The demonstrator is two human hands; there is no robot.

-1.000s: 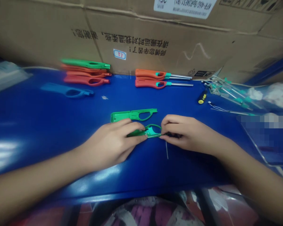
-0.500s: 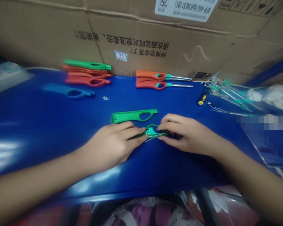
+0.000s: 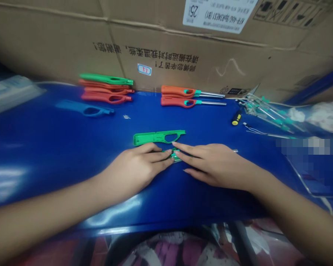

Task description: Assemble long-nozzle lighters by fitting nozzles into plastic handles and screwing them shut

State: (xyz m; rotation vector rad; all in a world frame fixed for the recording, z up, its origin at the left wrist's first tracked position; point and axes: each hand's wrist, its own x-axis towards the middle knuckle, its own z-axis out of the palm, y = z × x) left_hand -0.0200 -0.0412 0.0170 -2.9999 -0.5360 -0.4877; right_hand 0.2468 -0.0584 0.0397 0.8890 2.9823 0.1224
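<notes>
A green lighter shell half (image 3: pixel 174 155) lies on the blue table (image 3: pixel 58 147), mostly hidden under my fingers. My left hand (image 3: pixel 137 170) holds its handle end with fingers closed over it. My right hand (image 3: pixel 211 164) lies flat on its front end, fingers stretched out and pressing down. A thin metal tube tip (image 3: pixel 234 150) pokes out from beyond my right hand. The matching green shell half (image 3: pixel 158 137) lies just behind both hands, touching neither.
Stacked green and red shells (image 3: pixel 107 90) and a blue shell (image 3: pixel 86 109) lie back left. Two assembled orange lighters (image 3: pixel 183 96), a black-yellow screwdriver (image 3: pixel 236 118) and a bundle of metal tubes (image 3: pixel 266 111) lie back right. A cardboard box (image 3: pixel 183 44) walls the back.
My right hand went from a pinch on the metal tube at the shell's front to fingers laid flat over it. My left hand has stayed on the shell.
</notes>
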